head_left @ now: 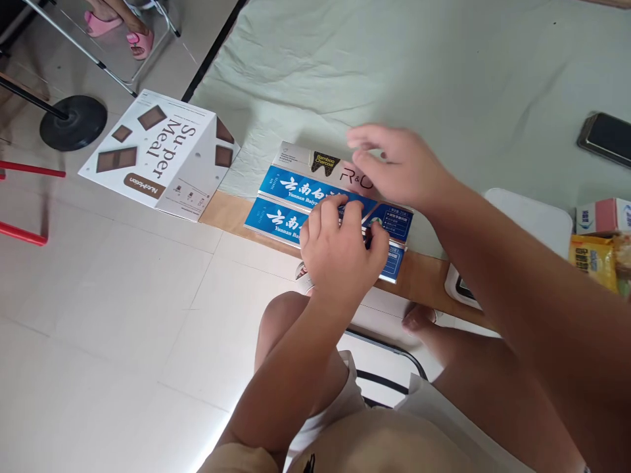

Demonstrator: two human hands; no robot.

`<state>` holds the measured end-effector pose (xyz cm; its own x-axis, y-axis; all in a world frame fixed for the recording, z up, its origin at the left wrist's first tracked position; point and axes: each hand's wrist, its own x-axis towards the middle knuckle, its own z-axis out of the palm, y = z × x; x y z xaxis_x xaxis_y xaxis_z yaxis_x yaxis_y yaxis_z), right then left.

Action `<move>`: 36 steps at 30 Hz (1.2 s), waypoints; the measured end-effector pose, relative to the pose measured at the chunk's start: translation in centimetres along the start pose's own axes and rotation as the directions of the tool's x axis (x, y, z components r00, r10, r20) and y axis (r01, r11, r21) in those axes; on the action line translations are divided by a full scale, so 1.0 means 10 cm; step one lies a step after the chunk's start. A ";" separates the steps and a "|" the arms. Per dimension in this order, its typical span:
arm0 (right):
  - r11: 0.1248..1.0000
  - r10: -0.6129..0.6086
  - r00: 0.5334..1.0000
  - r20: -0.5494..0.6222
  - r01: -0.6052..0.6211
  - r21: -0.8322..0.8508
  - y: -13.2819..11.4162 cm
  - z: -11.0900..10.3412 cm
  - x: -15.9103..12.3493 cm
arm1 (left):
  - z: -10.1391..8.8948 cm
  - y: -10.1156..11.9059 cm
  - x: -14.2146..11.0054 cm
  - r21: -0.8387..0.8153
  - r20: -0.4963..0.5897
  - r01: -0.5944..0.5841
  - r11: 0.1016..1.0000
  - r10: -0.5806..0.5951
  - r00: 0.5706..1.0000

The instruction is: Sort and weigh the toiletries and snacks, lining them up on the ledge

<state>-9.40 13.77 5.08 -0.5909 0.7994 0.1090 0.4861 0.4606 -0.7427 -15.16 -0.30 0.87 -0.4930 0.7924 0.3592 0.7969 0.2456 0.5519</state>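
My left hand [342,246] lies across two blue toothpaste boxes at the near table edge, fingers bent and somewhat spread, thumb to the right. Beneath it is the nearer blue toothpaste box [276,222], partly covered. The second blue toothpaste box [290,187] lies flush behind, with white lettering. Behind that sits a grey Bamboo Charcoal box [300,154], parallel to both. Over this grey box's right end hovers my right hand [401,164], a little blurred, with a gap between thumb and fingers. Nothing shows in it.
A white Su-per Meal carton [148,154] stands at the table's left corner. On the right are a white device [530,217], a yellow packet [591,259], a pink-and-white box [604,215] and a dark phone [606,138]. Pale green cloth [419,66] covers the table. Another person's feet [140,43] show upper left.
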 end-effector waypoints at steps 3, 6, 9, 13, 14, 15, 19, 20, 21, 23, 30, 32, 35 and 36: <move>0.998 -0.034 0.968 -0.250 0.046 0.040 -0.14 -0.29 -0.60 | -0.01 -0.02 0.02 -0.061 0.031 0.039 0.997 -0.037 0.999; 0.992 0.014 0.946 -0.325 0.028 0.126 -0.16 -0.59 -1.33 | -0.03 0.00 0.03 -0.204 -0.086 -0.069 0.977 0.053 0.995; 0.982 0.155 0.875 -0.458 -0.086 0.168 -0.06 -0.80 -1.89 | -0.01 0.15 -0.05 -0.389 -0.244 -0.369 0.844 0.291 0.925; 0.975 0.220 0.663 -0.716 -0.151 0.160 0.21 -1.10 -2.31 | 0.19 0.53 -0.32 -0.499 -0.267 -0.564 0.658 0.503 0.822; 0.972 0.236 0.622 -0.746 -0.167 0.168 0.31 -1.21 -2.38 | 0.26 0.63 -0.41 -0.515 -0.254 -0.591 0.621 0.548 0.797; 0.968 0.249 0.581 -0.775 -0.177 0.178 0.43 -1.33 -2.46 | 0.33 0.74 -0.49 -0.531 -0.234 -0.611 0.587 0.591 0.772; 0.966 0.213 0.334 -0.918 -0.211 0.147 1.00 -1.82 -2.75 | 0.55 1.16 -0.76 -0.622 -0.130 -0.605 0.497 0.696 0.706; 0.963 0.200 0.280 -0.939 -0.233 0.135 1.15 -1.92 -2.82 | 0.59 1.27 -0.81 -0.649 -0.099 -0.582 0.490 0.704 0.703; 0.959 0.187 0.238 -0.953 -0.254 0.125 1.28 -2.00 -2.88 | 0.62 1.39 -0.85 -0.676 -0.060 -0.551 0.489 0.708 0.703; 0.958 0.145 0.192 -0.970 -0.271 0.090 1.52 -2.11 -2.98 | 0.69 1.63 -0.91 -0.714 0.037 -0.479 0.510 0.711 0.702; 0.941 0.169 0.214 -0.962 -0.324 0.094 1.72 -2.18 -3.14 | 1.00 2.31 -1.01 -0.682 0.404 -0.231 0.694 0.621 0.672; 0.930 0.201 0.237 -0.950 -0.350 0.110 1.64 -2.18 -3.14 | 1.06 2.40 -1.02 -0.666 0.451 -0.184 0.723 0.587 0.672; 0.917 0.239 0.282 -0.929 -0.382 0.120 1.53 -2.18 -3.12 | 1.10 2.48 -1.03 -0.641 0.468 -0.175 0.747 0.561 0.683; 0.913 0.255 0.291 -0.922 -0.387 0.131 1.50 -2.18 -3.12 | 1.10 2.49 -1.03 -0.636 0.473 -0.171 0.752 0.555 0.684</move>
<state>30.34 4.19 4.98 0.5461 0.7057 0.4514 0.5883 0.0606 -0.8064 13.60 3.77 2.62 0.2702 0.9425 0.1967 0.4617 -0.3061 0.8325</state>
